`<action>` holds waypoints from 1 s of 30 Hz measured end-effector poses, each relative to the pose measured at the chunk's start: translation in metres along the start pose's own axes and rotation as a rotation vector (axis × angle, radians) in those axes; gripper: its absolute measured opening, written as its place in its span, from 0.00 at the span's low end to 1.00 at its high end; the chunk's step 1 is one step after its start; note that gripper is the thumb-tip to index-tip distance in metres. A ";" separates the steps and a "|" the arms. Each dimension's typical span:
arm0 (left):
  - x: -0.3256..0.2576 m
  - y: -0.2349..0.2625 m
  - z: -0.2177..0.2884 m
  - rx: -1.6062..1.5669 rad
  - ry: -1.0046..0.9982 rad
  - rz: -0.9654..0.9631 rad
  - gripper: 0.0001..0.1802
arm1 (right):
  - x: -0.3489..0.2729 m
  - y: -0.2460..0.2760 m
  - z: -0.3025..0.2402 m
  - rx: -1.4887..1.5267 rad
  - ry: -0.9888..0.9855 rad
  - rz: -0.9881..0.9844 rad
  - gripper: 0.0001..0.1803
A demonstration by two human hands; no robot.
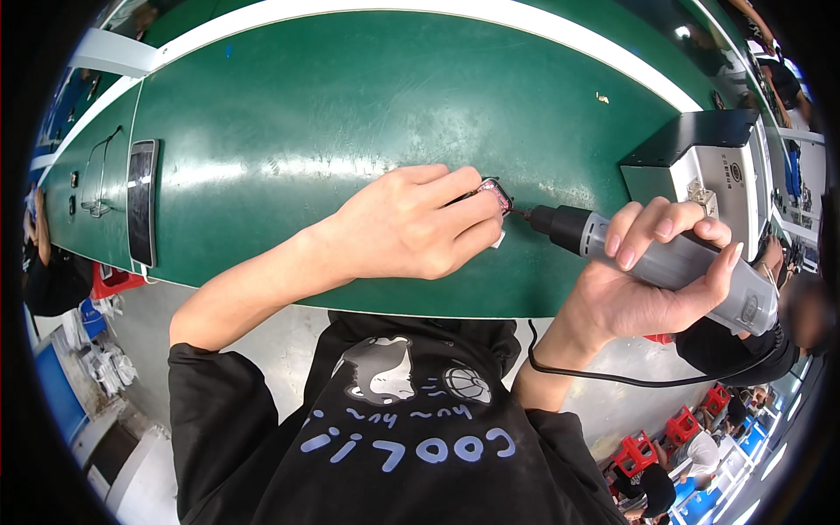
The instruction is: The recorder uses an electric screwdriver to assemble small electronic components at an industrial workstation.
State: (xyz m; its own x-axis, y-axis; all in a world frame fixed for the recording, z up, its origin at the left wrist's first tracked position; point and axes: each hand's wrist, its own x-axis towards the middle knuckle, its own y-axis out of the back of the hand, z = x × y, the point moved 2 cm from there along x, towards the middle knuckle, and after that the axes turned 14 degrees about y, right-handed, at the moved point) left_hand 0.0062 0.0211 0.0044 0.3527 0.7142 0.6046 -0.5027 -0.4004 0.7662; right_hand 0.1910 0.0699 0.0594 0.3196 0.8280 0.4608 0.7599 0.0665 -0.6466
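Observation:
My left hand (429, 223) is closed around a small dark-rimmed device (497, 194) with a reddish inside, just above the green table; most of it is hidden by my fingers. A bit of something white (499, 240) pokes out below those fingers. In my right hand (652, 271) lies a grey electric screwdriver (691, 267) with a black nose, held nearly level. Its thin bit points left and reaches the edge of the small device; whether it touches a screw is too small to tell. A black cord (630, 381) runs from the screwdriver's rear end.
A white and black metal box (717, 175) stands at the right of the green table (350, 96). At the left lie a dark phone-like slab (143, 203) and a thin wire frame (98, 206). Red stools (634, 453) and other people are in the background.

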 end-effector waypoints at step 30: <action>-0.001 0.004 0.002 -0.008 -0.016 -0.102 0.12 | -0.004 -0.016 -0.003 -0.057 0.029 -0.256 0.17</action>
State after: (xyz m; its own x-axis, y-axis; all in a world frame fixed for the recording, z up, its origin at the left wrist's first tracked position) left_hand 0.0051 0.0175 0.0076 0.4147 0.7416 0.5274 -0.4697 -0.3220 0.8220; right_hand 0.1793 0.0639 0.0692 0.1280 0.7717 0.6230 0.8487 0.2397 -0.4714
